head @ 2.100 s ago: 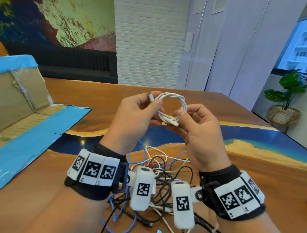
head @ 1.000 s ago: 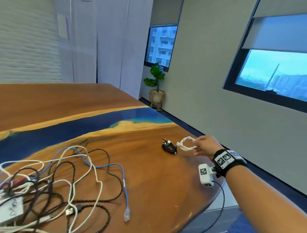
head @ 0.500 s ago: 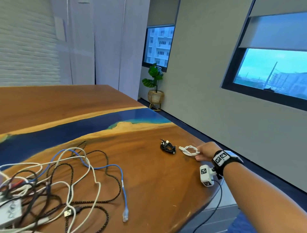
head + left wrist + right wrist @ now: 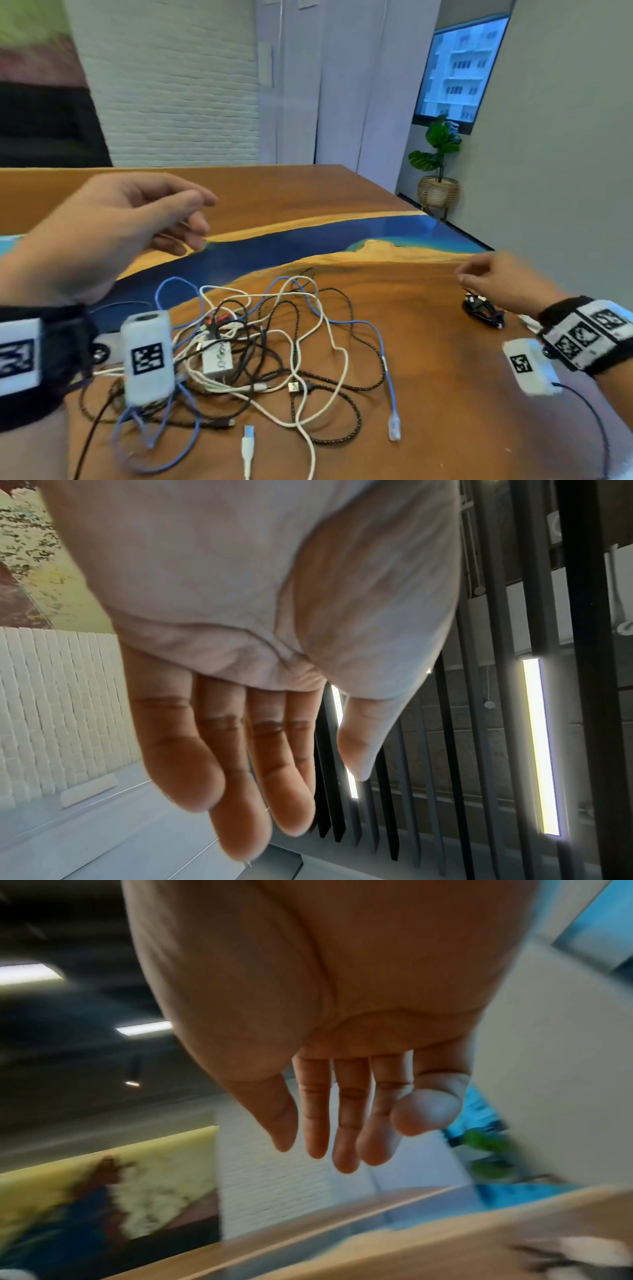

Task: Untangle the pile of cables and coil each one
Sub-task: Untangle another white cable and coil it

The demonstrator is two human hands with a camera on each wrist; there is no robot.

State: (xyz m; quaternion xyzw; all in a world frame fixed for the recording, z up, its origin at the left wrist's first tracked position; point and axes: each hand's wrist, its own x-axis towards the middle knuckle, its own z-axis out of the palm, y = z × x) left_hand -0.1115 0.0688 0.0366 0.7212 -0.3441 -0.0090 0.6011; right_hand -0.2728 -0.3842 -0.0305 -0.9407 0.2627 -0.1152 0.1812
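A tangled pile of cables [image 4: 267,346] lies on the wooden table [image 4: 428,394]: white, blue, plain black and braided black leads, with a small white adapter [image 4: 217,358] in the middle. A coiled black cable [image 4: 481,310] sits at the right. Just beside it a bit of the coiled white cable [image 4: 529,323] shows under my right wrist. My left hand [image 4: 130,222] hovers above the pile's left side, fingers relaxed and empty. My right hand [image 4: 493,281] floats over the black coil, empty; its fingers [image 4: 346,1118] hang loose in the right wrist view.
The table's right edge [image 4: 582,442] runs close past the coils. A blue resin strip [image 4: 308,246] crosses the tabletop behind the pile. A potted plant [image 4: 438,164] stands on the floor at the back right.
My right hand has let go of the coiled white cable beside the black coil and pulled back toward the pile. The view has swung left, and my left hand is back in sight.
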